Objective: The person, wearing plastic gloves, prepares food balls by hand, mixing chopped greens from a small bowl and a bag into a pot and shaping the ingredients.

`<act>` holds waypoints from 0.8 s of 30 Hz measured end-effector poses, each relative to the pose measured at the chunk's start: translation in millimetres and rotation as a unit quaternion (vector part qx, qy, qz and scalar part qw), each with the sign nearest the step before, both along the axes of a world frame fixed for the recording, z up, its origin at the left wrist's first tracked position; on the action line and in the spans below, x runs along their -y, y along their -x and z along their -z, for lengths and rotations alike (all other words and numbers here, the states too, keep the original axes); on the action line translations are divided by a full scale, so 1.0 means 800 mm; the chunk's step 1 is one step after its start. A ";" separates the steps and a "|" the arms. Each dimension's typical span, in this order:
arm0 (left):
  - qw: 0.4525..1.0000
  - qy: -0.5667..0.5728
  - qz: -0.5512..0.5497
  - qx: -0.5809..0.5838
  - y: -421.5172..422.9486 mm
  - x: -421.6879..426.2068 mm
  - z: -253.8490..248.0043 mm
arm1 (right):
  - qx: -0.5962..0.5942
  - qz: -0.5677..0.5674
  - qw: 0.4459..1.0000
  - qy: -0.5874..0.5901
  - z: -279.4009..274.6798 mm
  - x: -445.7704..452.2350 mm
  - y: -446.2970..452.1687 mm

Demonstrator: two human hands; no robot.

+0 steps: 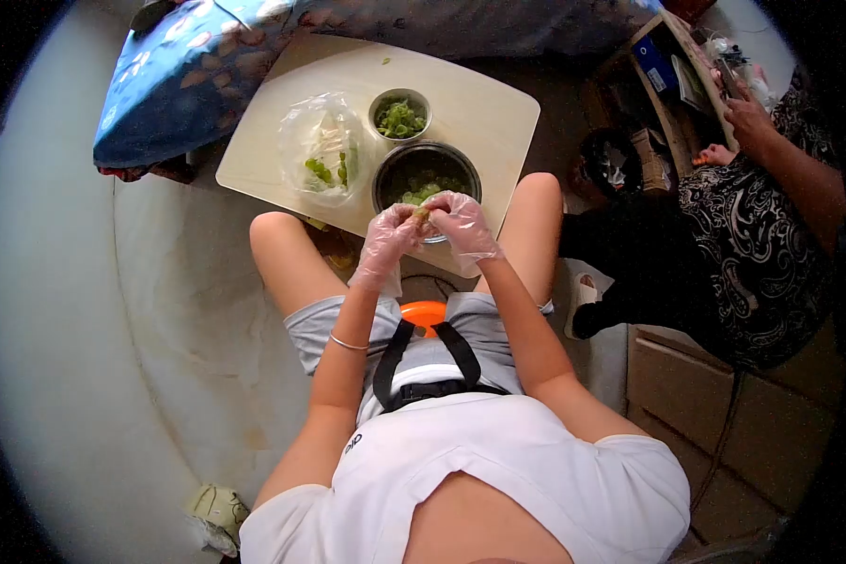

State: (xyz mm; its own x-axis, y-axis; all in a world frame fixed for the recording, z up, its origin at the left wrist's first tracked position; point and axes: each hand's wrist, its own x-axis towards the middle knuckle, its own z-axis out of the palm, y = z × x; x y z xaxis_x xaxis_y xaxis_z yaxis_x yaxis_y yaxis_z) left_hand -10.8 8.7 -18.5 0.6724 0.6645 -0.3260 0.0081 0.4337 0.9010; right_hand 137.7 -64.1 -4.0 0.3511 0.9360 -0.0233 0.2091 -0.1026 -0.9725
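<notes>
Both my hands wear thin clear plastic gloves and meet over the near rim of a round metal bowl point(472, 169). My left hand point(386, 246) and my right hand point(463, 227) pinch a small pale-green piece point(422, 215) between their fingertips; the fingers partly cover it, so its kind is unclear. Inside the bowl lie several round, translucent green pieces point(425, 184). Behind it stands a smaller metal bowl point(375, 101) with green leafy-looking bits point(400, 119). To the left, a clear plastic bag point(296, 117) holds green pieces and something whitish.
Everything stands on a low cream table point(484, 99) before my knees. A blue flowered cloth point(174, 89) hangs over furniture behind it. At right, a person in a black patterned garment point(757, 235) sits near a wooden shelf point(656, 117) and a dark bin point(611, 158).
</notes>
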 end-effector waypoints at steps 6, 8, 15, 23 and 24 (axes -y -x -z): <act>0.994 0.078 -0.001 0.080 0.002 -0.007 -0.003 | -0.308 0.009 0.949 0.067 0.013 -0.006 -0.019; 0.993 0.082 -0.012 0.079 -0.001 -0.009 -0.008 | -0.378 0.013 0.922 0.081 0.010 -0.008 -0.023; 0.993 0.089 -0.050 0.061 -0.008 -0.020 -0.004 | -0.430 0.056 0.900 0.053 0.055 0.001 -0.047; 0.984 -0.129 -0.116 -0.040 -0.028 -0.039 0.014 | -0.505 0.109 0.856 -0.032 0.070 0.008 -0.062; 0.961 -0.256 -0.068 -0.084 -0.029 -0.042 0.020 | -0.505 0.108 0.856 -0.033 0.069 0.007 -0.060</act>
State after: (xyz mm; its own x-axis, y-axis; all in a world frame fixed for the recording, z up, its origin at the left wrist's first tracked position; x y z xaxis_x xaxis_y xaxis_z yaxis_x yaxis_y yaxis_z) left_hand 12.3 42.1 -34.8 0.5343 0.8448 -0.0297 0.1473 -0.0584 0.9874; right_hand 186.0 -70.1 -58.9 0.3482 0.8629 -0.3663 -0.7580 0.0292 -0.6516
